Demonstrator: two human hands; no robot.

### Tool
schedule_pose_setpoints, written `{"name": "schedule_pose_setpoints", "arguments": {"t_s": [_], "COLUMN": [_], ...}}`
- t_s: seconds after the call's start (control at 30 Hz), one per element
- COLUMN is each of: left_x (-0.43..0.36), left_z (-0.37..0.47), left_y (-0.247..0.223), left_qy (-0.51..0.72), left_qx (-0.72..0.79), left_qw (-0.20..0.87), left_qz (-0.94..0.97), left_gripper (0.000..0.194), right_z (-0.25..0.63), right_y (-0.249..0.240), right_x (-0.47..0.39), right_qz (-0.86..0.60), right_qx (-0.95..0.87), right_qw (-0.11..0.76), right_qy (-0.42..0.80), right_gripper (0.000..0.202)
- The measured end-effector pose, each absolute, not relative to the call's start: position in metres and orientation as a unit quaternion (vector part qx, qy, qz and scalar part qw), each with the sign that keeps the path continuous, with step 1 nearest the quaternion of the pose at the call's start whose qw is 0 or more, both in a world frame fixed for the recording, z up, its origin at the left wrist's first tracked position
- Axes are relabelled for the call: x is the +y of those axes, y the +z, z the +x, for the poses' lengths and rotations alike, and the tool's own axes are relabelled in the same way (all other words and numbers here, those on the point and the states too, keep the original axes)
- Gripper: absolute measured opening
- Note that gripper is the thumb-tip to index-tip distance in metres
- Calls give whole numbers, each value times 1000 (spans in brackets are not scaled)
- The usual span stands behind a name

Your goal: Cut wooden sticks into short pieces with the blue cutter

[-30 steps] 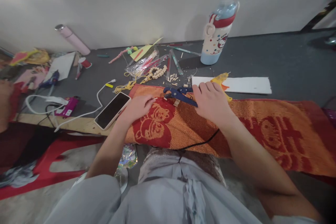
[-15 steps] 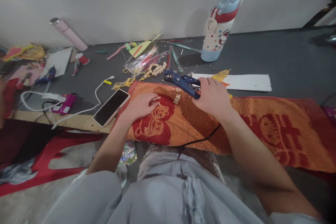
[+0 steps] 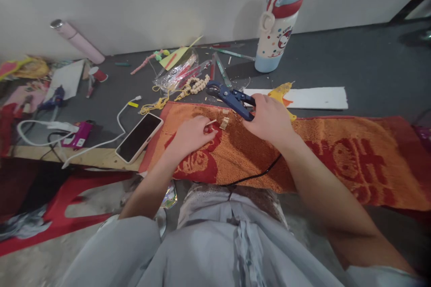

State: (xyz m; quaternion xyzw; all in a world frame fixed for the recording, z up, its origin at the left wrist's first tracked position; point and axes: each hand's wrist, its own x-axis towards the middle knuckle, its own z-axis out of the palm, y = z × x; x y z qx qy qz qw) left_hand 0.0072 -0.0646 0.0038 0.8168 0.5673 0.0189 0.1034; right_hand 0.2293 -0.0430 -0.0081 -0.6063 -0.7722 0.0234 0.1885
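Note:
My left hand (image 3: 192,134) is over the orange and red towel (image 3: 251,159), its thumb and forefinger pinching a thin pale stick (image 3: 212,122). Just right of those fingertips, several short pale stick pieces (image 3: 224,123) lie in a small row on the cloth. My right hand (image 3: 273,118) is wrapped round the handles of blue pliers (image 3: 232,100), whose dark head points left above the towel's far edge. How far the jaws are apart I cannot make out. A black cord (image 3: 266,172) runs across the towel's near side.
Left of the towel are a phone (image 3: 139,137), a white cable (image 3: 121,121) and a purple power block (image 3: 79,134). Behind it lie yellow string with pale beads (image 3: 195,86), clear plastic packets (image 3: 178,71), a white strip (image 3: 318,97) and a yellow piece (image 3: 282,93). A bottle (image 3: 276,31) stands beyond.
My left hand has moved right across the towel, bringing the pinched stick close to the small pieces. My right hand keeps its hold on the pliers. The view has shifted slightly.

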Motion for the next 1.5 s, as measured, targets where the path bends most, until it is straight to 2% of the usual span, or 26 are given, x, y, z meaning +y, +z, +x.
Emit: {"name": "schedule_pose_setpoints", "arguments": {"t_s": [0.13, 0.3, 0.47, 0.77, 0.93, 1.07, 1.3, 1.5], "left_x": [-76, -82, -83, -83, -79, -64, -22, -9], "left_z": [29, 41, 45, 46, 34, 18, 12, 19], "left_y": [-7, -16, -19, -21, -10, 5, 18, 8], "left_qy": [56, 42, 35, 41, 58, 53, 100, 95], "left_qx": [617, 650, 661, 661, 635, 630, 638, 600], "left_qw": [120, 102, 74, 86, 133, 127, 65, 103], "left_qz": [776, 752, 746, 744, 759, 764, 761, 787], "left_gripper": [26, 27, 31, 36, 29, 25, 24, 21], "right_z": [229, 229, 230, 230, 230, 230, 229, 229], "right_y": [-7, -7, -8, -6, -5, -4, -2, 0], "right_x": [-43, -44, -44, -44, -43, -42, -41, -38], "right_qz": [-607, -601, -601, -603, -606, -620, -644, -652], "right_qx": [-771, -776, -775, -775, -772, -760, -727, -701], "right_qw": [192, 190, 195, 188, 187, 188, 210, 227], "right_qy": [23, 22, 20, 33, 42, 49, 108, 176], "right_gripper": [39, 38, 37, 37, 36, 38, 33, 36]}}
